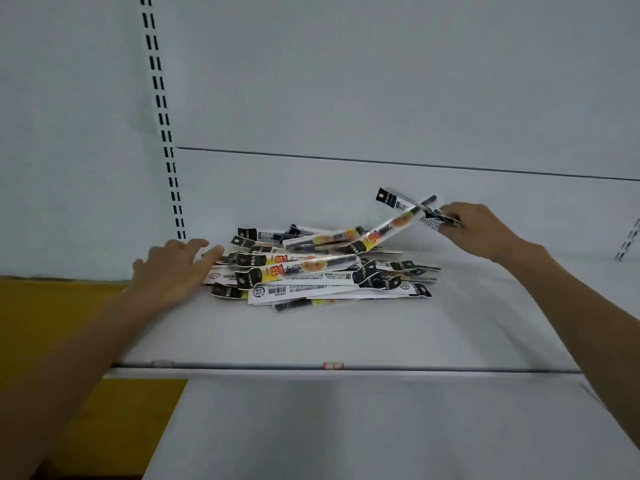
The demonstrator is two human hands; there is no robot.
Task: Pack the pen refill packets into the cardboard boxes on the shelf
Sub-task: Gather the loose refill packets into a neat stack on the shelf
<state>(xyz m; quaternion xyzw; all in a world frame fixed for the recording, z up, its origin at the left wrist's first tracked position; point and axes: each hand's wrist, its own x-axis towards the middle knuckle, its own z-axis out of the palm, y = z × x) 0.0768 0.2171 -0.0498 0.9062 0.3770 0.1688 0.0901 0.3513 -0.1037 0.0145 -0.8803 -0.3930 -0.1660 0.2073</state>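
Forearms (86,341): bare, reaching in from both lower corners.
Packets: loose heap of long clear-and-white pen refill packets with black headers (311,275), mid-shelf.
Right hand (478,226): fingers pinch two, perhaps three, lifted packets (394,225) by one end, likely to gather them.
Left hand (173,271): fingers straight on the heap's left edge, probably steadying it.
Shelf: white metal shelf board (346,341).
Boxes: none visible.

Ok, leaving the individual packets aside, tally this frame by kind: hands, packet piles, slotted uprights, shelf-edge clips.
Hands: 2, left hand and right hand
Pen refill packet pile: 1
Slotted uprights: 2, left upright and right upright
Shelf-edge clips: 2, pale clip and red-and-white clip
Total: 7
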